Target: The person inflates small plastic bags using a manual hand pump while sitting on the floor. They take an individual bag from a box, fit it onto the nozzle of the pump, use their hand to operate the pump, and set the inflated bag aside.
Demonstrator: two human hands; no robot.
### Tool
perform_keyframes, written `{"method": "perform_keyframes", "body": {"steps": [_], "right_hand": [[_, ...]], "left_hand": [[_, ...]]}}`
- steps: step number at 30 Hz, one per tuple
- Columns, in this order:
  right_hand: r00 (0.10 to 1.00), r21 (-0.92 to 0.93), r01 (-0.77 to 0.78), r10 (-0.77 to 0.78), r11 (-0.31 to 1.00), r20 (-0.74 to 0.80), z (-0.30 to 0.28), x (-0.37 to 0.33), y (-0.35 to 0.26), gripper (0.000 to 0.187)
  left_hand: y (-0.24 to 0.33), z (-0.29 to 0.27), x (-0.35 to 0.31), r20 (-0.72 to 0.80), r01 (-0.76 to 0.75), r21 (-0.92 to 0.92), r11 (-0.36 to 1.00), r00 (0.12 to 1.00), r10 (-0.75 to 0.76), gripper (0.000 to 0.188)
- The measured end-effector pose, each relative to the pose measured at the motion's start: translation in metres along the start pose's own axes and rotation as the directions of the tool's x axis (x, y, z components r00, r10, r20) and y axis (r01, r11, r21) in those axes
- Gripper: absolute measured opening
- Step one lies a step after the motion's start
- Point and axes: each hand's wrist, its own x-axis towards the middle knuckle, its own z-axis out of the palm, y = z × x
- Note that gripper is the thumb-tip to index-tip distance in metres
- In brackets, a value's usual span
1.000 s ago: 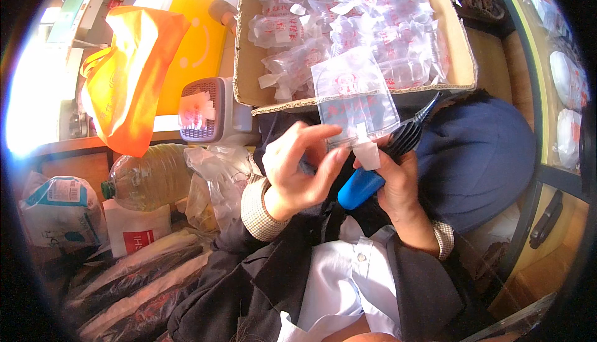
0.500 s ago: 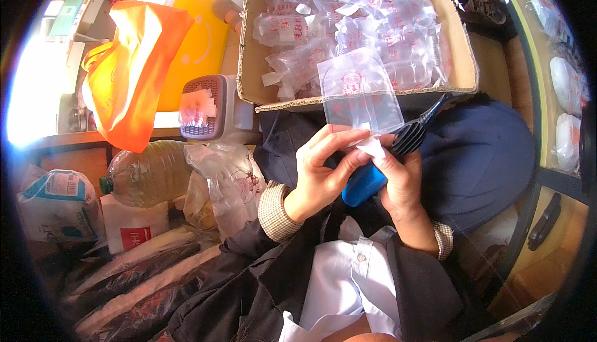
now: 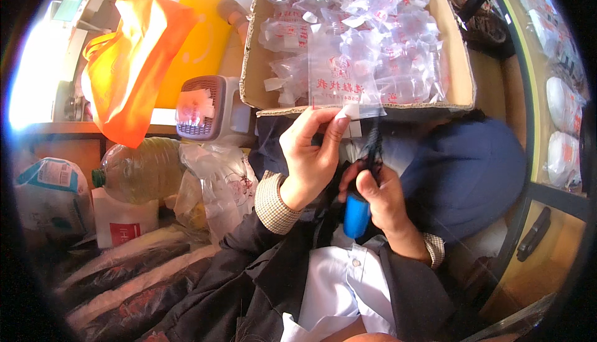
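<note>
My left hand [image 3: 311, 155] pinches the lower edge of a small clear plastic bag [image 3: 341, 74] with red print, held up in front of a cardboard box [image 3: 251, 62]. My right hand [image 3: 379, 196] grips a tool with a blue handle [image 3: 356, 214] and a dark upper part [image 3: 374, 143] that reaches up to the bag's bottom edge. The box is filled with several similar clear bags [image 3: 385, 37]. Both hands are over my lap, above a dark blue cloth [image 3: 466, 174].
An orange bag [image 3: 134, 62] hangs at the left by a yellow board [image 3: 193, 43]. Below it are a small grey device [image 3: 205, 108], a large plastic bottle [image 3: 140, 171], crumpled clear bags [image 3: 221, 183] and a white carton [image 3: 53, 196]. A wooden shelf frame [image 3: 535, 155] runs along the right.
The clear bag has been raised toward the box. My left hand has shifted to its lower edge, and the blue-handled tool has turned more upright in my right hand.
</note>
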Motion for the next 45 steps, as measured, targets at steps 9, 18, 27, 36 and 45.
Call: {"method": "perform_keyframes", "body": {"steps": [9,18,27,36,45], "right_hand": [[0.982,-0.028,-0.174,0.175,0.984,0.076,0.004,-0.001,0.005,0.043],[0.964,0.095,-0.237,0.222,0.967,0.15,0.002,-0.002,-0.005,0.048],[0.998,-0.047,-0.051,0.052,0.998,0.041,0.007,0.003,0.005,0.028],[0.993,-0.168,0.119,-0.115,0.979,0.036,0.005,0.006,0.013,0.047],[0.974,0.039,0.191,-0.185,0.981,-0.132,-0.004,-0.003,-0.023,0.038]], "left_hand": [[0.008,-0.003,0.005,-0.027,-0.089,0.008,0.996,0.996,0.089,0.005],[0.004,-0.007,0.008,0.056,-0.467,0.117,0.876,0.884,0.464,0.031],[0.006,-0.006,-0.011,0.102,0.306,-0.738,0.601,0.932,-0.348,0.029],[0.02,0.011,-0.015,0.324,0.403,-0.583,0.705,0.912,-0.253,0.025],[0.036,-0.014,-0.026,0.739,0.376,-0.165,0.912,0.659,-0.138,0.02]]}}
